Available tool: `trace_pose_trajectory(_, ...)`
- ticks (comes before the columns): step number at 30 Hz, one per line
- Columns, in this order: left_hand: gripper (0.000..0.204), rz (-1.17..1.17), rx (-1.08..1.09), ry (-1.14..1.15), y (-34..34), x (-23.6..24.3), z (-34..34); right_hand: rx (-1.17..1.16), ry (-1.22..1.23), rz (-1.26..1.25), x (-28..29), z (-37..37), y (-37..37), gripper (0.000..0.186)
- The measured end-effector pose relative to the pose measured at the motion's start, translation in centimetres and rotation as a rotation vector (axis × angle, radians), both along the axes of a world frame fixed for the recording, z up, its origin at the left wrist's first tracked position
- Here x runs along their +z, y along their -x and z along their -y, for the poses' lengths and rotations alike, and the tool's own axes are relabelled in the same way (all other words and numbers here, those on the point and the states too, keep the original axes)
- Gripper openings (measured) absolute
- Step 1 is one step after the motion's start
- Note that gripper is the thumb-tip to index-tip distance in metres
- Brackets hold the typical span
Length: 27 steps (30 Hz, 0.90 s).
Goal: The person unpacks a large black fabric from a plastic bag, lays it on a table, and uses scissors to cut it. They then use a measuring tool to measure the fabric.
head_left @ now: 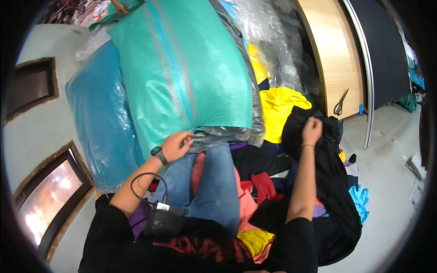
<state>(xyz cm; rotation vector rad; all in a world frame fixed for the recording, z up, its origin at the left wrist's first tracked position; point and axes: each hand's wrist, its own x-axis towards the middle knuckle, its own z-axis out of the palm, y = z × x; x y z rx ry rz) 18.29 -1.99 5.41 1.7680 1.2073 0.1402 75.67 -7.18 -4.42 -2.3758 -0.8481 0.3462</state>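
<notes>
My left hand (176, 144), with a dark watch on its wrist, is at the lower edge of a big green woven sack (200, 68). Its fingers are loosely bent and apart, with nothing seen in them, close to grey plastic sheeting (214, 136) under the sack. Out to the right, my right hand (312, 131) is closed on a black garment (296, 132), a bunched dark cloth lying over the clothes pile. Cloth hides its fingertips. Beside that garment lies a bright yellow garment (282, 107).
A blue plastic-wrapped bundle (102, 113) leans left of the sack. Scissors (340, 102) lie on a pale wooden board (334, 50) at the right. Mixed clothes, including a red cloth (264, 185) and a light blue cloth (359, 200), surround my legs. Another person's hand (119, 7) shows at the top.
</notes>
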Motion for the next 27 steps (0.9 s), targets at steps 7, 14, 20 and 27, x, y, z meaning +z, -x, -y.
trace_pose_trajectory(7, 0.028, -0.242, 0.187, 0.231, -2.1, -5.9, 2.5, 0.021, 0.257, 0.577, -6.9, -5.3, -27.2, 0.037)
trace_pose_trajectory(14, 0.022, -0.388, 0.329, 0.220, -2.0, -8.3, 2.3, -0.061, 0.461, -0.074, -17.1, -6.7, -38.5, 0.069)
trace_pose_trajectory(20, 0.030, -0.527, 0.360, 0.133, -3.7, -8.6, 3.0, -0.076, 0.603, 0.688, -14.6, -8.0, -29.3, 0.059)
trace_pose_trajectory(27, 0.045, -0.691, 0.364, 0.232, -4.0, -9.4, 0.9, 0.275, 0.193, 0.493, -12.0, -13.1, -22.1, 0.046)
